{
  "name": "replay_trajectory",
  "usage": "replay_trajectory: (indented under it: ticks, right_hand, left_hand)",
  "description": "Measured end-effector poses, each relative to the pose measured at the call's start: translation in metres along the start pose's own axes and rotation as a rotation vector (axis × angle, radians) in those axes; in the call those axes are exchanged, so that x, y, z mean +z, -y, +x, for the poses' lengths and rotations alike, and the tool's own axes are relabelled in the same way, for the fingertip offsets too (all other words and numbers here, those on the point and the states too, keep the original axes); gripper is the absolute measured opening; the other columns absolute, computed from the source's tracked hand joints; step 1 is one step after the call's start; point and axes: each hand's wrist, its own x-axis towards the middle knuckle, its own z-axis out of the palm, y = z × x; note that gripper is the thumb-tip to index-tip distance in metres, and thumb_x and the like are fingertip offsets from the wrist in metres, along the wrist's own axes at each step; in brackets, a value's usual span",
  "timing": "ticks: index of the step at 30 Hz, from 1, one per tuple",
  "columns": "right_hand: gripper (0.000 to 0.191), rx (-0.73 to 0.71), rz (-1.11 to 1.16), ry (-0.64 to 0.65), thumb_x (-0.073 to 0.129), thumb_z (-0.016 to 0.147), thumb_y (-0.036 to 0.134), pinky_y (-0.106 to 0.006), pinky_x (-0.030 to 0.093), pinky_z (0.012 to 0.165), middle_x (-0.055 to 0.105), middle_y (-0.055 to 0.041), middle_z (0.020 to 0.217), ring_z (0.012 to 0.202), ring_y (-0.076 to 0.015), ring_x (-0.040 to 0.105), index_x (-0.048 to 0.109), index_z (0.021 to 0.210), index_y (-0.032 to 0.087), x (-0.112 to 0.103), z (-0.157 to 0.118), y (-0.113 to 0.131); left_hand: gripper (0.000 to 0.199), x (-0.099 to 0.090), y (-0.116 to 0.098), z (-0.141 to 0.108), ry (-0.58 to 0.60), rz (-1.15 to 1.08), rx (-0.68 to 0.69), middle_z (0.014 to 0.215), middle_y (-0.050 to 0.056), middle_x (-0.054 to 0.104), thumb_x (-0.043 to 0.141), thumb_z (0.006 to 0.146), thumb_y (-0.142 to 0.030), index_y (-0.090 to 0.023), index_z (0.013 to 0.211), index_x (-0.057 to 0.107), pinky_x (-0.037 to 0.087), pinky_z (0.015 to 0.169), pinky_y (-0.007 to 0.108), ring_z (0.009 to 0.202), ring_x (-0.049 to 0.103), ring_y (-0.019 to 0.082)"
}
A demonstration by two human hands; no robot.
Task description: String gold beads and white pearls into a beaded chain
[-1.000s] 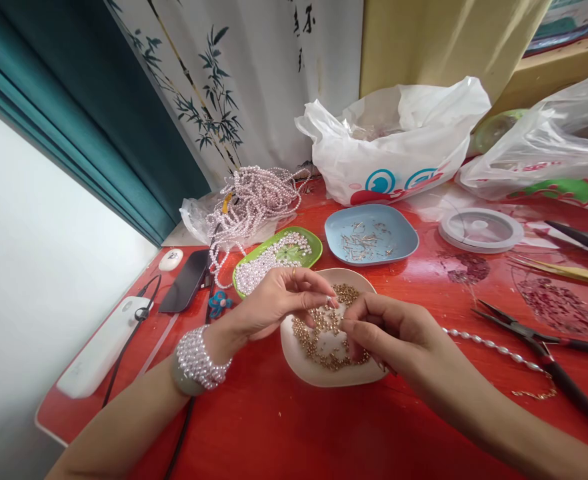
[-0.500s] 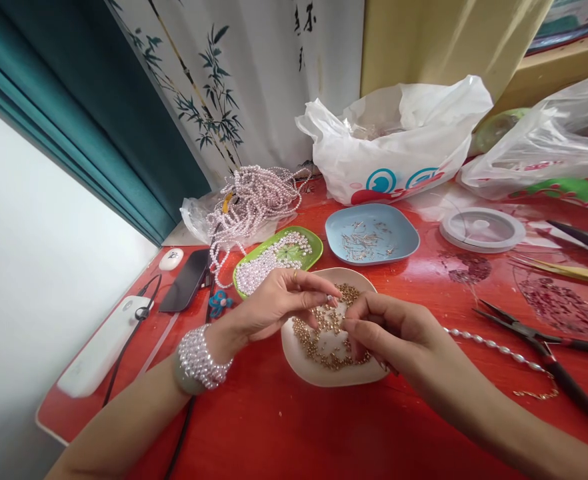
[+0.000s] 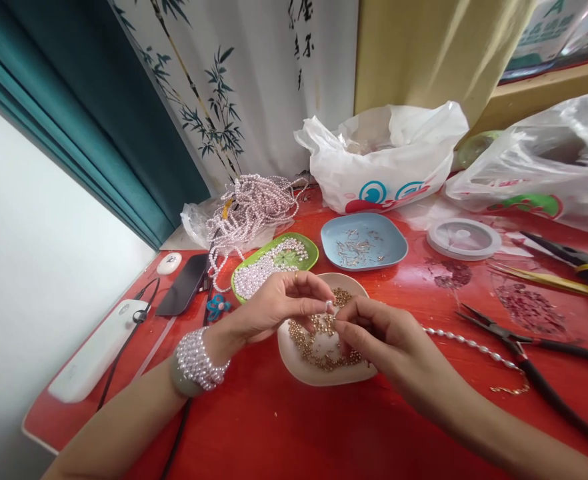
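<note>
Between the thumb and forefinger of my left hand [image 3: 289, 303] is a small white pearl bead [image 3: 329, 306]. My right hand [image 3: 379, 330] is pinched close beside it, fingertips almost touching the bead; what those fingers grip is too small to make out. Both hands are above a cream dish [image 3: 294, 363] of loose gold beads [image 3: 324, 360]. Behind my left hand lies a green dish [image 3: 307, 260] with white pearl beads [image 3: 257, 277]. A blue dish [image 3: 329, 230] farther back holds thin metal pins [image 3: 357, 252]. Pearl strands wrap my left wrist.
Tangled pearl strands [image 3: 259, 200] lie at the back left, near a phone [image 3: 183, 285] and a white power bank [image 3: 97, 353] with a cable. Pliers [image 3: 519, 340], a pearl chain [image 3: 484, 349], tweezers [image 3: 549, 279] and a clear spool [image 3: 464, 239] lie right. Plastic bags [image 3: 387, 167] stand behind.
My right hand has moved left, bringing its fingertips up to the bead in my left hand. The view has shifted slightly.
</note>
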Motion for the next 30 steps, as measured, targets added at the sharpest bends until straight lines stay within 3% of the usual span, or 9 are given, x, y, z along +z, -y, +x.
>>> replay_trajectory:
  ticks: [12, 20, 30]
  right_hand:
    - [0.016, -0.105, -0.065, -0.162, 0.046, 0.079, 0.024, -0.021, 0.034, 0.047, 0.050, 0.0028, 0.056, 0.051, -0.0088, 0.044, 0.050, 0.064, 0.018, -0.004, -0.012, 0.020]
    - [0.018, -0.218, -0.124, -0.239, 0.046, 0.081, 0.026, -0.020, 0.035, 0.047, 0.052, 0.0025, 0.058, 0.051, -0.0087, 0.044, 0.051, 0.065, 0.018, -0.006, -0.031, 0.033]
    - [0.022, -0.157, -0.053, -0.285, 0.052, 0.080, 0.037, -0.021, 0.040, 0.048, 0.060, -0.0011, 0.065, 0.051, -0.0081, 0.046, 0.054, 0.072, 0.016, -0.013, -0.052, 0.041]
  left_hand:
    - [0.012, 0.018, -0.023, -0.003, -0.050, 0.087, 0.120, 0.070, 0.001, 0.059, 0.071, 0.063, -0.017, -0.012, 0.069, 0.062, 0.047, 0.052, 0.018, 0.061, 0.054, 0.008]
    - [0.016, 0.038, -0.030, -0.004, 0.029, 0.122, 0.249, 0.071, 0.002, 0.059, 0.072, 0.063, -0.020, -0.012, 0.070, 0.061, 0.046, 0.058, 0.022, 0.065, 0.056, 0.010]
    - [0.018, 0.064, -0.036, -0.006, 0.064, 0.227, 0.328, 0.070, 0.001, 0.057, 0.068, 0.067, -0.028, -0.012, 0.070, 0.061, 0.047, 0.060, 0.024, 0.065, 0.054, 0.011]
